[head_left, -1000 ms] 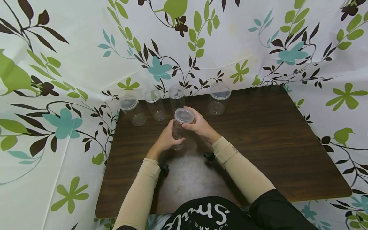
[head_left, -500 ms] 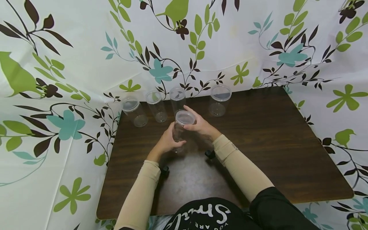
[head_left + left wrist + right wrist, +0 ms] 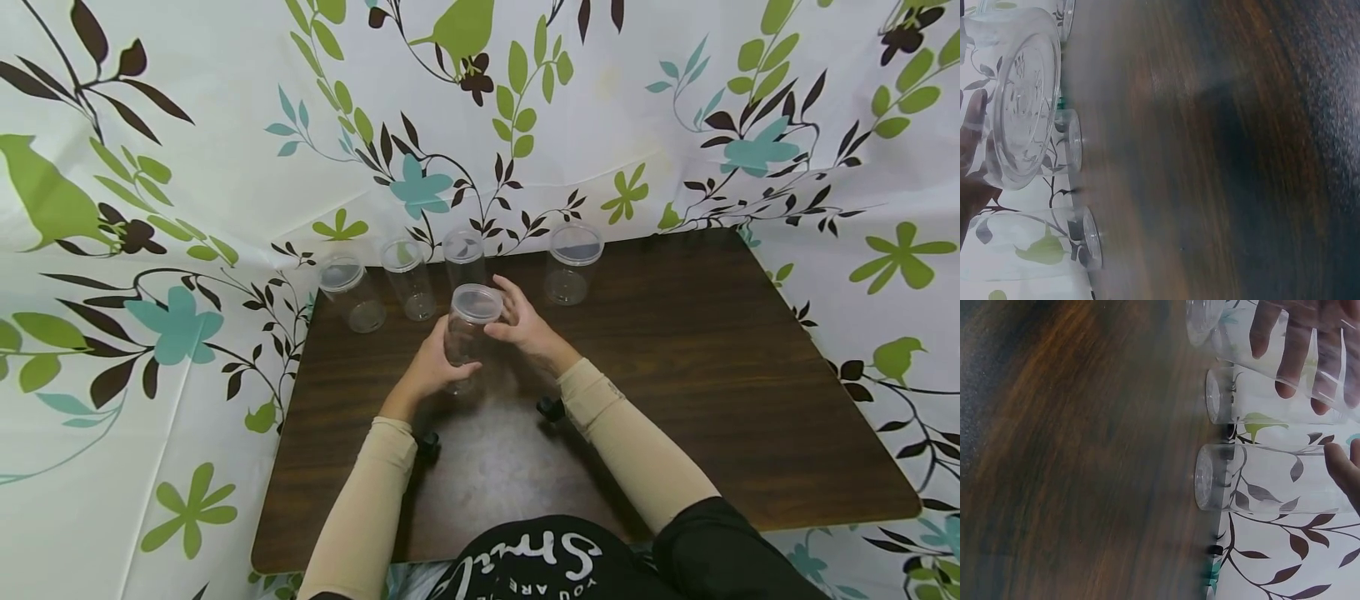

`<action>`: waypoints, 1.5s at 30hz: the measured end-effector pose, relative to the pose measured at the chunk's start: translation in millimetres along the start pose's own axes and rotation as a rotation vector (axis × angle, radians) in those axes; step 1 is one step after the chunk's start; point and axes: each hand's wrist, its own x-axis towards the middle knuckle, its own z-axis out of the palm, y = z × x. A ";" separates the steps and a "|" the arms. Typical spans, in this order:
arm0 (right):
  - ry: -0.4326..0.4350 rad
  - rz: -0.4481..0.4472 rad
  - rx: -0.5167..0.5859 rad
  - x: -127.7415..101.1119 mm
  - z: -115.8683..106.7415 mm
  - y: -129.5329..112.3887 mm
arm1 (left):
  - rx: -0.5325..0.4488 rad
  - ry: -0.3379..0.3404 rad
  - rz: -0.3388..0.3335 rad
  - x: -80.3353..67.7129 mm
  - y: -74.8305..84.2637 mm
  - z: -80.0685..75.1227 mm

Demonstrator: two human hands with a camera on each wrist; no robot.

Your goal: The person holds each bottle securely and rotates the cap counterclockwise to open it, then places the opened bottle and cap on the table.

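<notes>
Head view first, with the held jar (image 3: 468, 329) as my landmark: beyond it and to its left stand a stout jar (image 3: 354, 293) and a slim jar (image 3: 409, 282), a second slim jar (image 3: 466, 261) sits right behind it, and a wide jar (image 3: 572, 262) stands beyond it to the right. I'd worry most about the one directly behind: should the held jar swing forward, its wall could knock that neighbour over. A slip is the other risk, since the clear wall seems smooth and one hand appears to bear the weight; the left wrist view shows the base (image 3: 1025, 103) clear of the tabletop (image 3: 675, 350). The left hand (image 3: 429, 362) holds from the jar's left, fingers wrapped about its body, thumb across the near side. The right hand (image 3: 531, 333) is poised at its right, near the lid (image 3: 477, 304), thumb and fingers spread apart; whether any fingertip touches the jar, I can't tell. Both forearms, in pale sleeves (image 3: 375, 483), slant in from its near side.
</notes>
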 end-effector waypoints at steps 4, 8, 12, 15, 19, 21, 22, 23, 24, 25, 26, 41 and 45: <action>0.010 -0.003 -0.014 -3.5 1.0 1.6 | -0.001 0.018 -0.020 -0.8 -0.3 -2.8; 0.021 -0.010 -0.013 -6.3 5.2 2.2 | -0.011 0.024 -0.032 -0.7 -1.2 -4.9; 0.015 -0.039 -0.006 -6.2 10.4 2.4 | 0.015 0.035 -0.036 -0.8 -2.6 -5.9; -0.003 -0.045 0.016 -5.4 14.6 1.3 | 0.026 0.032 -0.035 -1.1 -4.3 -5.6; -0.012 -0.031 0.028 -4.4 19.1 -0.8 | 0.030 0.023 -0.034 -1.4 -6.0 -4.3; -0.007 -0.025 0.018 -3.2 19.6 -0.5 | 0.054 0.022 -0.031 -2.1 -5.6 -3.4; -0.002 -0.021 0.004 -2.9 20.0 -1.2 | 0.069 0.022 -0.033 -2.3 -5.2 -2.9; 0.000 -0.019 -0.012 -2.5 19.6 -1.3 | 0.083 0.020 -0.032 -2.6 -4.6 -2.5; 0.000 -0.016 -0.029 -2.1 19.1 -1.5 | 0.103 0.018 -0.031 -2.8 -4.2 -2.0; 0.000 -0.019 -0.049 -1.6 18.1 -1.7 | 0.110 0.011 -0.030 -2.9 -3.8 -1.6; -0.007 -0.024 -0.062 -1.0 17.0 -1.7 | 0.120 0.002 -0.031 -2.9 -3.3 -1.1; -0.253 0.037 -0.022 7.9 -2.7 -4.8 | -0.020 -0.139 -0.057 -5.1 0.7 1.6; -0.245 0.066 -0.016 8.7 -2.7 -4.3 | -0.031 -0.123 -0.040 -6.6 -0.3 1.1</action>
